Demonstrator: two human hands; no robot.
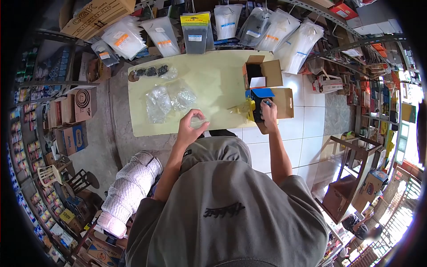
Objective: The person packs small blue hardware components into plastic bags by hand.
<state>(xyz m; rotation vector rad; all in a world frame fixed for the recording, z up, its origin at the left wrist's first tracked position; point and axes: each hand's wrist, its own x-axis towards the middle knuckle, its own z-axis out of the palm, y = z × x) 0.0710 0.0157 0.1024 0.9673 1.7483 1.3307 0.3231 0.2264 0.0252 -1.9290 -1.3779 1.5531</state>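
My left hand is at the near edge of the pale yellow table, its fingers pinching a small clear plastic bag. My right hand reaches into an open cardboard box with a blue and black inside at the table's right edge; what its fingers grip is hidden. A second open cardboard box stands just behind it. Two crumpled clear bags lie left of centre. A row of small black parts lies at the far left corner.
Packets of cable ties and clear bags hang along the table's far side. Cardboard cartons and stocked shelves fill the left. A white wrapped roll lies by my left knee. A wooden stool stands on the tiled floor at right.
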